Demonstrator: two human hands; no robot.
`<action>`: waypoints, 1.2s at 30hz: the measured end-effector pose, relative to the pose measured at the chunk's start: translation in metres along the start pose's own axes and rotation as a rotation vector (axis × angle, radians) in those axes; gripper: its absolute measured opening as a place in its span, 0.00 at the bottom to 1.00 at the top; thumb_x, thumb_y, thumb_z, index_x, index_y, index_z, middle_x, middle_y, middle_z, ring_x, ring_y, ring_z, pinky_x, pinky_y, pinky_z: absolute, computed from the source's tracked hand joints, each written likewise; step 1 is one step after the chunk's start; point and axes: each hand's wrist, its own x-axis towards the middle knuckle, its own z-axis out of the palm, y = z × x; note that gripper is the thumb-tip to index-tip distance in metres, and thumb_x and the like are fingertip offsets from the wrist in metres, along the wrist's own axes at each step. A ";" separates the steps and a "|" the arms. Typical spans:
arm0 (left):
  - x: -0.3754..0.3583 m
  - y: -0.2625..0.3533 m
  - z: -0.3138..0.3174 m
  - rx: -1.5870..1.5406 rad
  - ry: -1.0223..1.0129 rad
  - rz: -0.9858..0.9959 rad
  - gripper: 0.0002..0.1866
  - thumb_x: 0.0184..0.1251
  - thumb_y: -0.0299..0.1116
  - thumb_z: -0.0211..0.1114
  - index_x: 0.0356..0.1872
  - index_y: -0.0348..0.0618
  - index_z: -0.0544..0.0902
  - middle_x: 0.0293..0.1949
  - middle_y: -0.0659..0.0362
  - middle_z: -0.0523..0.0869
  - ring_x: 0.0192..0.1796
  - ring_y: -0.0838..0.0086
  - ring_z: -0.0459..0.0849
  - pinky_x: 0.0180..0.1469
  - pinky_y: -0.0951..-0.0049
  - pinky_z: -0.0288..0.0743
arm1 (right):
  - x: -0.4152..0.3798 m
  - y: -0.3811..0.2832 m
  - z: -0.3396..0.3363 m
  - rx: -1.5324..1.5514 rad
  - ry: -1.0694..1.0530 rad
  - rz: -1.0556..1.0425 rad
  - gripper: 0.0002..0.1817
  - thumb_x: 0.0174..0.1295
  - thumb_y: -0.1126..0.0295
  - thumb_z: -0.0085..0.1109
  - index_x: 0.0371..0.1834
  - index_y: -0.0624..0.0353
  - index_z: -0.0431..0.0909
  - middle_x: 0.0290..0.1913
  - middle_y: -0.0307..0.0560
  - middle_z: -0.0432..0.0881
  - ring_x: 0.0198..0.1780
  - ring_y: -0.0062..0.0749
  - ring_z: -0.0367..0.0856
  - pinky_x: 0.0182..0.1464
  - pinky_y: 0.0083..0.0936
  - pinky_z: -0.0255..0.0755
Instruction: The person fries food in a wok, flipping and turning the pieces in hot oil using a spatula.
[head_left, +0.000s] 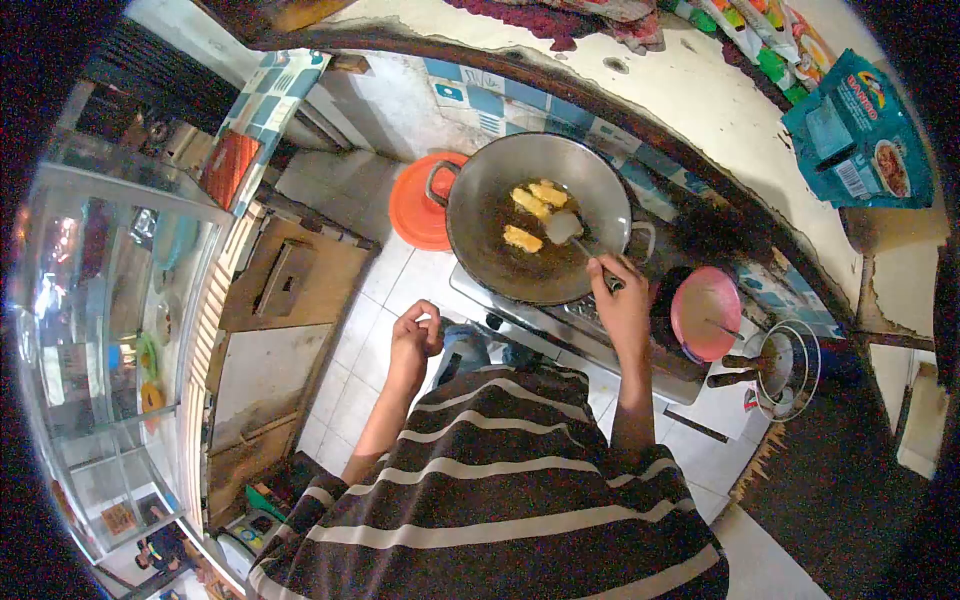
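Note:
My right hand [620,295] is wrapped round the handle of a metal spatula [565,228]. The spatula's blade dips into a large wok [475,265] and rests close beside several golden fried pieces [530,203] lying in the oil. One more fried piece [522,238] sits a little apart, nearer to me. My left hand [416,332] hovers in front of my body, left of the stove [470,287], with its fingers curled in and nothing seen in them. The wok sits on that stove, a loop handle on each side.
Right of the stove are a pink bowl [705,305] of pale liquid with a utensil in it and a wire strainer [790,370]. An orange round lid or tub [420,205] is left of the wok. A blue packet [855,130] lies on the upper ledge. A glass cabinet [120,330] stands left.

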 end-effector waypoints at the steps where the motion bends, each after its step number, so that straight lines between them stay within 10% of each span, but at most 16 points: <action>1: 0.001 -0.001 0.000 0.013 0.002 0.009 0.13 0.47 0.15 0.40 0.29 0.43 0.71 0.14 0.69 0.63 0.16 0.85 0.55 0.20 0.81 0.45 | 0.000 0.001 0.000 0.015 -0.012 0.025 0.16 0.62 0.60 0.57 0.38 0.64 0.81 0.39 0.56 0.83 0.40 0.51 0.81 0.45 0.34 0.73; 13: 0.000 -0.004 -0.008 0.028 0.009 0.028 0.11 0.72 0.31 0.41 0.31 0.42 0.70 0.13 0.70 0.60 0.16 0.85 0.53 0.20 0.81 0.44 | 0.000 -0.003 0.005 0.021 0.002 0.023 0.14 0.61 0.63 0.59 0.36 0.66 0.80 0.35 0.54 0.82 0.37 0.44 0.81 0.43 0.31 0.72; 25: -0.002 0.001 -0.010 -0.016 0.059 0.026 0.12 0.46 0.16 0.41 0.29 0.42 0.70 0.13 0.70 0.61 0.15 0.85 0.54 0.19 0.81 0.44 | 0.009 -0.011 0.012 -0.015 -0.103 0.119 0.16 0.62 0.60 0.57 0.37 0.65 0.81 0.40 0.57 0.83 0.42 0.50 0.82 0.47 0.33 0.73; 28: 0.001 -0.001 -0.018 0.040 -0.004 0.022 0.08 0.63 0.24 0.40 0.32 0.44 0.69 0.13 0.69 0.63 0.15 0.84 0.57 0.19 0.80 0.47 | 0.008 -0.006 0.016 0.008 -0.058 0.127 0.16 0.62 0.60 0.57 0.37 0.64 0.82 0.39 0.57 0.83 0.42 0.49 0.82 0.48 0.33 0.73; 36: 0.001 0.002 -0.010 -0.030 0.049 0.025 0.11 0.46 0.17 0.42 0.30 0.42 0.70 0.13 0.69 0.62 0.15 0.85 0.55 0.19 0.81 0.45 | 0.013 -0.002 0.014 -0.045 -0.045 0.102 0.16 0.63 0.58 0.57 0.37 0.63 0.82 0.34 0.55 0.83 0.34 0.44 0.81 0.42 0.32 0.72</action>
